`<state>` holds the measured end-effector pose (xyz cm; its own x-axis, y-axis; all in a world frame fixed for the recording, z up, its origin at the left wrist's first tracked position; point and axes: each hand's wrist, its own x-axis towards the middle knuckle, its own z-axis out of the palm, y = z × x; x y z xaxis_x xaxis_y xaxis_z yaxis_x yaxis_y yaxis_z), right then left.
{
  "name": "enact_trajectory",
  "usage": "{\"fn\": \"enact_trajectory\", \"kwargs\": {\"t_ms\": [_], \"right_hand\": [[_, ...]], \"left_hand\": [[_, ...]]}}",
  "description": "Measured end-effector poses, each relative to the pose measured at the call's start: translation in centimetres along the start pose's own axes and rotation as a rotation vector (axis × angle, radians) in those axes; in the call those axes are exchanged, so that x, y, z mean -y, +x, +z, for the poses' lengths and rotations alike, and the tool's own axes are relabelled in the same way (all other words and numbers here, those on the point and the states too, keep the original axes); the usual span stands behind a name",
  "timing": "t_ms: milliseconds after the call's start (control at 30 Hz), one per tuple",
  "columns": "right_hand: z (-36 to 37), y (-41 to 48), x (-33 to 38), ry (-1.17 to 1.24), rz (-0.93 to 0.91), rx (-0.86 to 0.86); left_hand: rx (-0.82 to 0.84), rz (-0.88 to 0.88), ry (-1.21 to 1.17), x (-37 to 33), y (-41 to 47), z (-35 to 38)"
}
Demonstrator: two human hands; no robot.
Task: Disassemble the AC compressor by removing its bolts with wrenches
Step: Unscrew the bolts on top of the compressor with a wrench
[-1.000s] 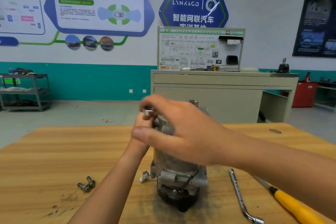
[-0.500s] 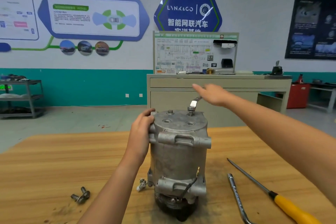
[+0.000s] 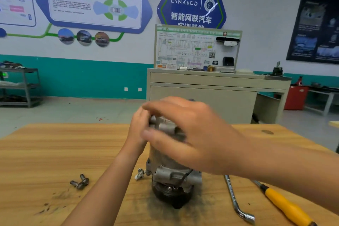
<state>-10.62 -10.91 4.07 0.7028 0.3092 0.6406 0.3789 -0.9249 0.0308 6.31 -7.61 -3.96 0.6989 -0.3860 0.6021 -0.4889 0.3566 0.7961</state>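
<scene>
Swings right hand (image 3: 192, 134) back over the compressor (image 3: 168, 174) top; blurred, grasp impossible to tell. Grips the compressor's upper edge with left hand (image 3: 138, 130).

Grey metal compressor (image 3: 170, 174) upright on the tabletop (image 3: 55, 152), dark pulley end down, loose bolts (image 3: 79, 181) lying to its left, L-shaped socket wrench (image 3: 236, 200) flat on its right

Bolts (image 3: 79, 182) left of compressor (image 3: 172, 176); wrench (image 3: 233, 196), screwdriver (image 3: 286, 205) right.
</scene>
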Motion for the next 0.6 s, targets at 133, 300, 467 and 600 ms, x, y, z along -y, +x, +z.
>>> {"fn": "enact_trajectory", "kwargs": {"t_ms": [133, 300, 467, 600], "right_hand": [[-3.6, -6.8, -4.1, -0.246, 0.105, -0.26], [-5.3, -8.9, -11.7, -0.429, 0.59, -0.206], [-2.6, -0.1, -20.7, -0.294, 0.908, 0.267], [2.8, 9.3, -20.3, 0.005, 0.902, 0.518]], "left_hand": [[-0.077, -0.102, -0.1, -0.2, 0.5, 0.0], [-0.087, -0.112, -0.1, -0.2, 0.5, -0.1], [-0.062, -0.157, -0.128, -0.1, 0.5, -0.1], [-0.043, -0.14, -0.133, 0.0, 0.5, -0.3]]}}
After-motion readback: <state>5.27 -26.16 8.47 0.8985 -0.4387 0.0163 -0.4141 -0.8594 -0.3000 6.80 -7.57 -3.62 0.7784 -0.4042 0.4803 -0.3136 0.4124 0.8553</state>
